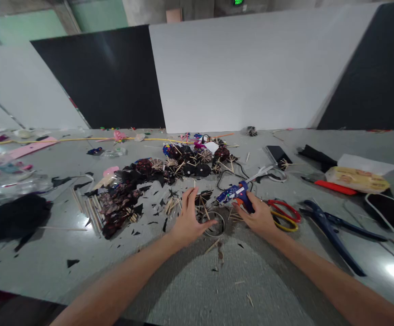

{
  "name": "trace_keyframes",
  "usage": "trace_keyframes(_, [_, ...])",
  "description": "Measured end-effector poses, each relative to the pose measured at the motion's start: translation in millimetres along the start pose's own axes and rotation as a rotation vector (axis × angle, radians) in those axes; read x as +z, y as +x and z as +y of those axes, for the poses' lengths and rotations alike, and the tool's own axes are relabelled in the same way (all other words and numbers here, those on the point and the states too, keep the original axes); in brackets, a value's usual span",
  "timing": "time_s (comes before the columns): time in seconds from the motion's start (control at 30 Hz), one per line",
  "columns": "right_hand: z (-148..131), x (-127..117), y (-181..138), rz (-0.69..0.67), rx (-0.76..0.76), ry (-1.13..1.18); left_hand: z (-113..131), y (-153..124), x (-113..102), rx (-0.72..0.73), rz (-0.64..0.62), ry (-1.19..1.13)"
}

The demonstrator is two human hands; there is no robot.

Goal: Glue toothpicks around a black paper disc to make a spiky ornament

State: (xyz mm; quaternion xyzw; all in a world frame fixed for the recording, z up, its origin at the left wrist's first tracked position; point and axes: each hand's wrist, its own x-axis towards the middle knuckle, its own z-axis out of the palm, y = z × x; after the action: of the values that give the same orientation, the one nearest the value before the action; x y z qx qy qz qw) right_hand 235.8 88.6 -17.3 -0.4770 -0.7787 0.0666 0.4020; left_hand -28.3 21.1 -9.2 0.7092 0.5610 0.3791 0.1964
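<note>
My left hand (pixel 189 221) is raised over the work surface, its thumb and index finger wide apart. Between them and just beyond is a small dark piece with thin wooden sticks (pixel 204 199); one stick reaches down close to the thumb, and I cannot tell whether they touch. My right hand (pixel 258 216) is closed around the handle of a blue glue gun (pixel 235 192) with an orange trigger. Below and between the hands sits a round ring-shaped roll (pixel 217 225), perhaps tape. Loose wooden sticks (pixel 171 206) lie just past my left fingers.
Red-and-yellow-handled scissors (pixel 287 215) and large blue-handled cutters (pixel 334 233) lie right. Beyond are a phone (pixel 278 155), a yellow packet (pixel 358 179) and an orange-red cutter (pixel 336 187). Stick-and-dark-fabric pieces (pixel 190 160) pile up ahead; dark cloth (pixel 13 217) lies left.
</note>
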Motion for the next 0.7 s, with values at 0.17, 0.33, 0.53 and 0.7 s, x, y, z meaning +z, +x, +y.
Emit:
trace_keyframes(0.17, [6.9,5.2,-3.4,0.027,-0.128,-0.027,1.4,0.1,0.0,0.032,0.026,-0.003])
trace_keyframes(0.33, [7.6,7.0,-3.7,0.04,-0.144,-0.033,-1.0,0.4,1.7,0.043,0.029,-0.013])
trace_keyframes(0.53, [3.7,7.9,-1.6,0.072,-0.241,-0.019,-2.7,0.6,2.5,0.054,0.043,-0.012])
trace_keyframes(0.7, [4.0,7.6,-2.3,0.05,-0.277,-0.013,-1.7,0.8,1.6,0.07,0.038,-0.023])
